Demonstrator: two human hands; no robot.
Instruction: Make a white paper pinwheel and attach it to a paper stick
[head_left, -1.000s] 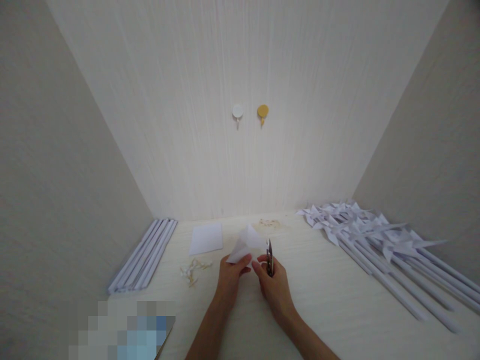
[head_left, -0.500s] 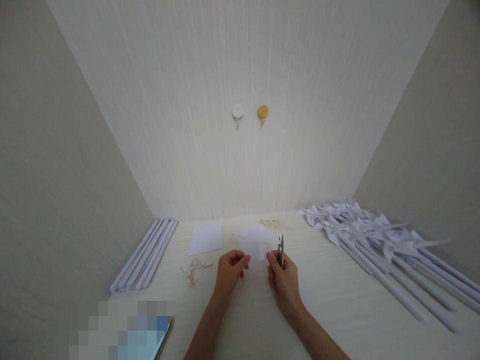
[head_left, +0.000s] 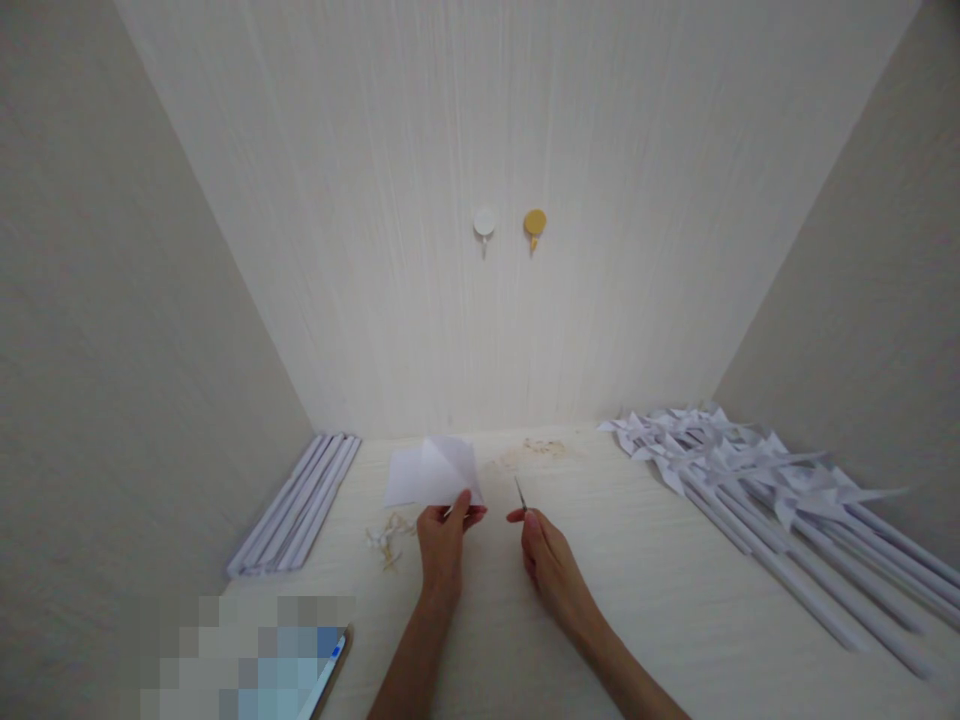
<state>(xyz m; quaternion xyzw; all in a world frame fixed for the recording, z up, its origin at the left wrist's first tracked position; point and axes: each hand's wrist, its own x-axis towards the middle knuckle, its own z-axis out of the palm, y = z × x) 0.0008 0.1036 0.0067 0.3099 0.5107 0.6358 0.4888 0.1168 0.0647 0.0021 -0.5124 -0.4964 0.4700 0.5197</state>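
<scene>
My left hand (head_left: 441,548) pinches a white sheet of paper (head_left: 448,468) between thumb and fingers, and the sheet stands tilted up from my fingertips. Behind it, partly covered from my view, lies another white square sheet (head_left: 402,478) on the table. In my right hand (head_left: 549,562) is a small pair of scissors (head_left: 520,494). Its thin metal blades point away from me and up to the left, apart from the paper, while my fingers hide the handles. Left of my left hand is a small pile of white and yellowish pieces (head_left: 390,540).
White paper tubes (head_left: 296,505) lie side by side at left. Several paper pinwheels on sticks (head_left: 720,460) are heaped at right. Small yellowish bits (head_left: 544,448) lie near the back wall, which carries a white hook (head_left: 484,224) and a yellow hook (head_left: 535,224). A blurred-out device (head_left: 292,670) sits front left.
My left hand has lifted the paper from the middle and carried it left, over the other sheet. My right hand has shifted slightly left, and the scissors now tilt left.
</scene>
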